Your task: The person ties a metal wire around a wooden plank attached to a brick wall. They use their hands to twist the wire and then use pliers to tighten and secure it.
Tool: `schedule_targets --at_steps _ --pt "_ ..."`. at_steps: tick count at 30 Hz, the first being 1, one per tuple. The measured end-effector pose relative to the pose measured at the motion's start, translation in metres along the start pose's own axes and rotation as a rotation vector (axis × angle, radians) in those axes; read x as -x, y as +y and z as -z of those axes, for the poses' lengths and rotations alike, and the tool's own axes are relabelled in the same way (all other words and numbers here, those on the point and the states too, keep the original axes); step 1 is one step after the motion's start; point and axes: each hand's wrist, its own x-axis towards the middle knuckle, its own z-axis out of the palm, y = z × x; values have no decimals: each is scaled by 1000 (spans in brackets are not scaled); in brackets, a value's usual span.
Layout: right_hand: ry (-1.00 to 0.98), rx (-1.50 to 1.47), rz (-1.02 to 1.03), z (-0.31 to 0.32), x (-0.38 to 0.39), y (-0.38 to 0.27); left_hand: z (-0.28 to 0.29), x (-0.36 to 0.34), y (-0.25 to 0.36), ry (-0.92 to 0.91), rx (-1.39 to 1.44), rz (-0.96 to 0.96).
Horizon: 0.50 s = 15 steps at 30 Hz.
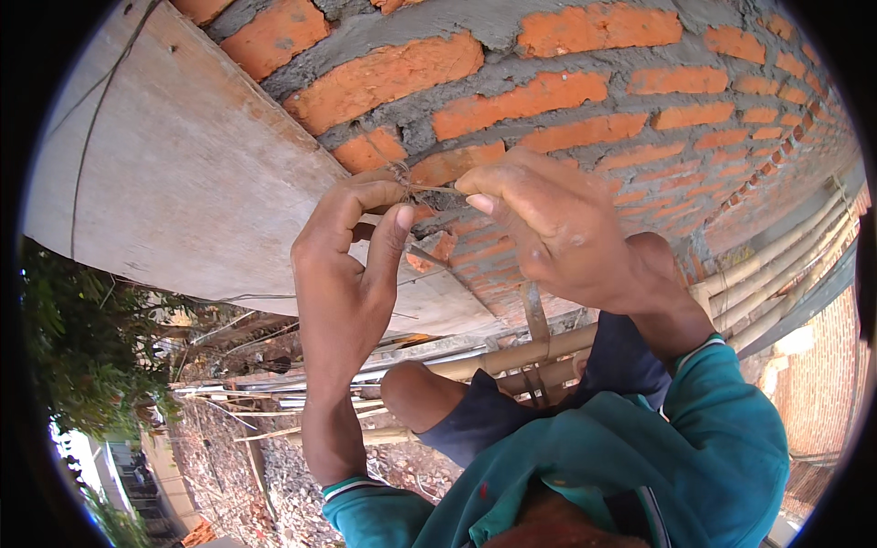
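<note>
Both of my hands are raised in front of the brick wall, beside the edge of a pale wooden board (201, 164). A thin brownish strand (432, 189), string or wire, runs between them, with a small tangle at its left end. My left hand (352, 242) has its thumb and forefinger curled at the tangle; what sits right between the fingertips is partly hidden. Pinched between the thumb and forefinger of my right hand (562, 228) is the strand's other end. Below the left fingertips, a thin dark stick or rod (427, 257) crosses in front of a brick.
Rough orange brickwork with grey mortar (521, 105) fills the upper right. Bamboo poles (776, 251) run along the right and below my knees. A dark wire (96, 119) hangs over the board. Rubble ground (219, 466) lies far below; leafy branches (82, 338) are at left.
</note>
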Motion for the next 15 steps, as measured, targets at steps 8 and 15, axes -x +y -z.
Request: schedule_targets --at_steps 8,15 --pt "-1 138 58 -7 4 -16 4 2 18 55 -58 227" --pt "-16 -42 -72 2 -6 4 -5 2 -27 43 454 -65"
